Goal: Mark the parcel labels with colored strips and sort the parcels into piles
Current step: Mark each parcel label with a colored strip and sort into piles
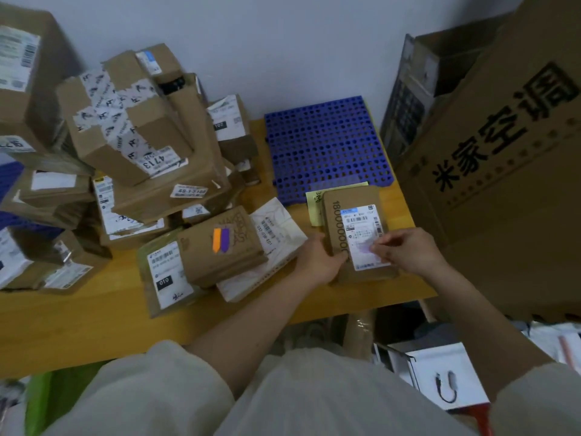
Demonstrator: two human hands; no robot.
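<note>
Parcel [358,234] near table edge [408,287]

A yellow wooden table [94,316] stands against the pale wall and carries everything here. On its left side brown parcels [147,143] are heaped in a tall stack, with flatter ones spread at its foot near the front edge. Toward the back right lies a blue perforated mat [327,143], and just in front of it a yellow paper [315,206] sits under a small brown parcel [355,212].
</note>
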